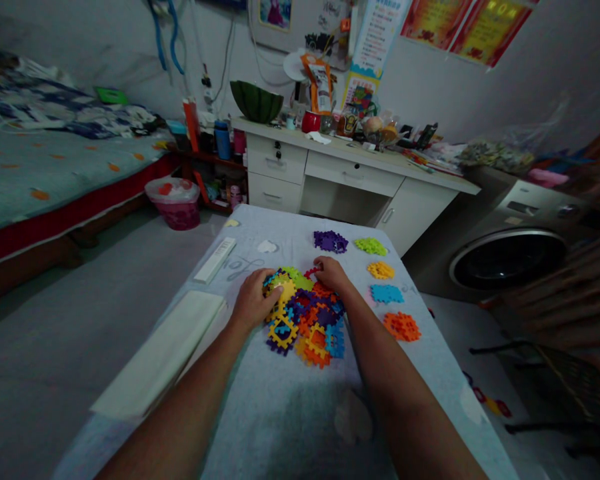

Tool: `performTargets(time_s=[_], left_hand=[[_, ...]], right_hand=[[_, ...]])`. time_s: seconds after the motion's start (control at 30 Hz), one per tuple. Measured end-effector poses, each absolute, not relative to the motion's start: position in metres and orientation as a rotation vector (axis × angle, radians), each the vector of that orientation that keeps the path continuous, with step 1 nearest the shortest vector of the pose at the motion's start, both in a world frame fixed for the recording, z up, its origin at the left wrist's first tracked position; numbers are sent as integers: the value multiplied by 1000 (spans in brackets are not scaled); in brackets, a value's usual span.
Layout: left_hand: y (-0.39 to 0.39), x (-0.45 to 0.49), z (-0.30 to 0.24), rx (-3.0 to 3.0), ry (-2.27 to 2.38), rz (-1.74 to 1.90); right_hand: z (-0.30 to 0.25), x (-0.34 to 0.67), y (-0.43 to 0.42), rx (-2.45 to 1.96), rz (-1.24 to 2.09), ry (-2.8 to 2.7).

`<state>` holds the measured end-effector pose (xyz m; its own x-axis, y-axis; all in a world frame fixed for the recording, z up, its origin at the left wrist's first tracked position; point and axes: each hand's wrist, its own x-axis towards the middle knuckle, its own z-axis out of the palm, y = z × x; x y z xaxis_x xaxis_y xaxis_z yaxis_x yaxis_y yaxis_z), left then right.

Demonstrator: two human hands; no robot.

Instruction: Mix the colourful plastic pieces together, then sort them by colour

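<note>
A mixed heap of notched plastic building tiles (305, 313) in purple, orange, yellow, blue and green lies on the cloth-covered table. My left hand (254, 300) is at its left side, thumb over a yellow building tile (286, 288) and fingers curled round the edge of the heap. At the far side of the heap, my right hand (331, 273) is closed, its fingertips pinching a red building tile (310, 272). Sorted by colour, small piles lie beyond and to the right: purple (330, 241), lime green (371, 246), yellow (381, 270), blue (387, 293) and orange (403, 327).
On the table's left lie a folded white cloth or sheet (165, 353) and a narrow white box (215, 261). Beyond stands a cluttered white desk (280, 157). A washing machine (510, 233) is at right, a bed (55, 173) and pink bin (175, 207) at left.
</note>
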<state>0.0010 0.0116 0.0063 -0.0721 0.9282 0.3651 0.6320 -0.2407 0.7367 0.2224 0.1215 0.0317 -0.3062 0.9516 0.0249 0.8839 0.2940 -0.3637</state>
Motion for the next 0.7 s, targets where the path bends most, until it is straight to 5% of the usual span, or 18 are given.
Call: performTargets(time_s=[0.7], left_hand=[[15,-2,-2,1912,1691,1176]], right_hand=[[75,370,54,-1650,544,-1909]])
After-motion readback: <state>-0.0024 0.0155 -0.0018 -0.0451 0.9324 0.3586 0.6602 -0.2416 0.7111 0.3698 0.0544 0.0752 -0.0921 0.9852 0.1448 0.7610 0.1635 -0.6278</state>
